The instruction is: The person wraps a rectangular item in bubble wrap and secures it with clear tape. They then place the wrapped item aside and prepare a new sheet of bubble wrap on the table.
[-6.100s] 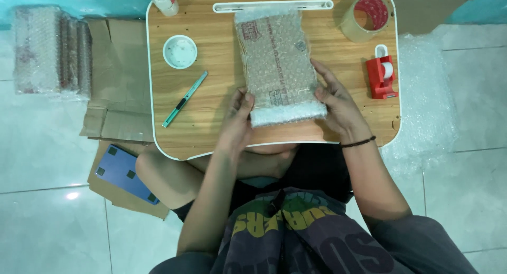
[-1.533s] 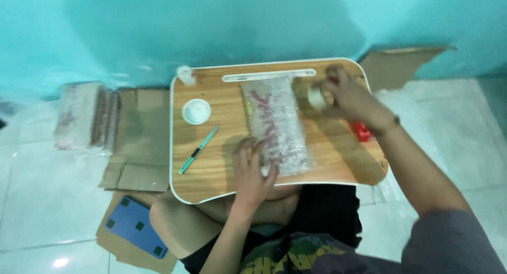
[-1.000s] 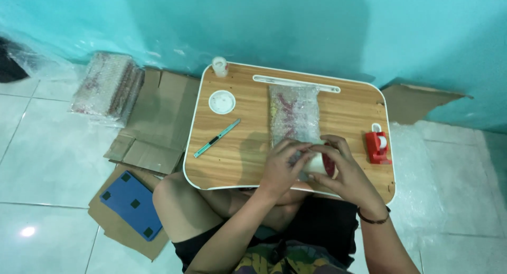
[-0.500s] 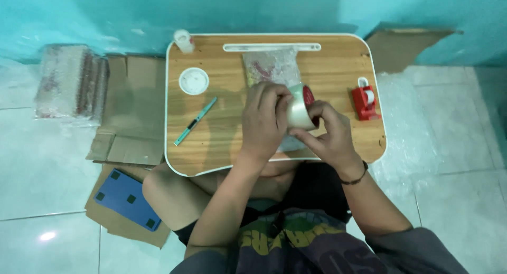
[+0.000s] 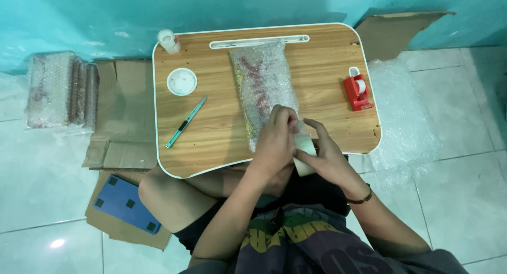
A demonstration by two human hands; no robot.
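Both hands had dropped nearer the lap desk's [image 5: 211, 147] front edge, the right hand [image 5: 327, 158] gripping the tape roll [image 5: 304, 153] steady while the left hand [image 5: 277, 139] pinched its end, apparently picking it free, over the bubble-wrapped parcel [image 5: 261, 89].

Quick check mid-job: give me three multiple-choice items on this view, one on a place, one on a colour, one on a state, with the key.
1. Where does the tape dispenser stand on the lap table?
A. right side
B. left edge
C. on the floor

2. What colour is the utility knife?
A. red
B. teal
C. yellow

3. What do both hands hold?
A. the knife
B. the round lid
C. a tape roll

Key: 1 A, it stands near the table's right edge. 2 B, its handle is teal. 3 C, the left hand and right hand close on the pale tape roll at the near end of the bubble-wrapped parcel.
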